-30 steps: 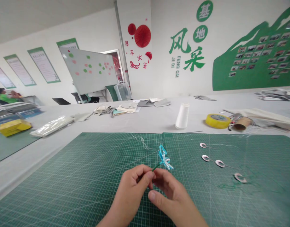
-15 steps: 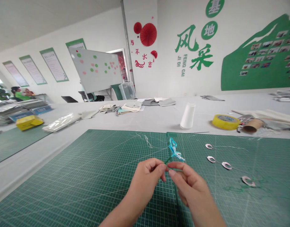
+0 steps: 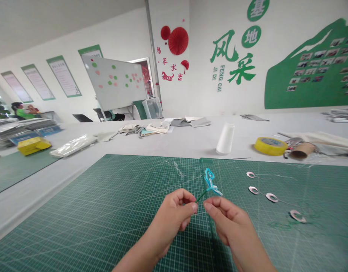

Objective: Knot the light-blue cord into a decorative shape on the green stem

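My left hand pinches the thin green stem of a small blue ornament between thumb and fingers. The blue ornament, looped like a petal or wing and edged with pale beads, tilts up and right above my hands. Just right of the stem, my right hand is closed, thumb against fingertips. Whatever sits in that pinch is too small to make out. Both hands are over the green cutting mats. Right of them lie several pale oval rings, one a white ring with a thread tail.
Tangled green thread surrounds the nearest ring. Farther back stand a white thread cone, a yellow tape roll and a cardboard tube. Cloth pieces and a yellow box lie left. A person sits far left.
My hands have moved slightly apart, the right one away from the stem. The blue ornament has shifted a little right and down, turning slightly, and more green stem shows.
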Available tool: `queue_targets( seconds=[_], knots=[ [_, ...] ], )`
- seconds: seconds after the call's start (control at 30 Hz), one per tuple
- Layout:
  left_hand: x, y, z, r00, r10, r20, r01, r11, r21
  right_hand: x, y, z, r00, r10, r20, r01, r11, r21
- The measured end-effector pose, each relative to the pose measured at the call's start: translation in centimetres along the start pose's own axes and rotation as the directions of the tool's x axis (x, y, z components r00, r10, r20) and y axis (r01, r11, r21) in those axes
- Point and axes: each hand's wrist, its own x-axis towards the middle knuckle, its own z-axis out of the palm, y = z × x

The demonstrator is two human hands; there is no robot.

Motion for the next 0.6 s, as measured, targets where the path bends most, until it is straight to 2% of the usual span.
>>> queue_targets(
  seconds=[0.3, 0.6],
  knots=[
    [0.34, -0.19, -0.27, 0.997, 0.078, -0.025, -0.072, 0.984, 0.165, 0.23, 0.77, 0.06, 0.999, 0.053, 0.014, -0.053, 0.998, 0.042],
    [0.28, 0.07, -0.32, 0.996, 0.093, -0.011, -0.088, 0.968, 0.237, 0.41, 1.01, -0.02, 0.998, -0.007, 0.061, 0.006, 1.000, 0.011]
  ],
)
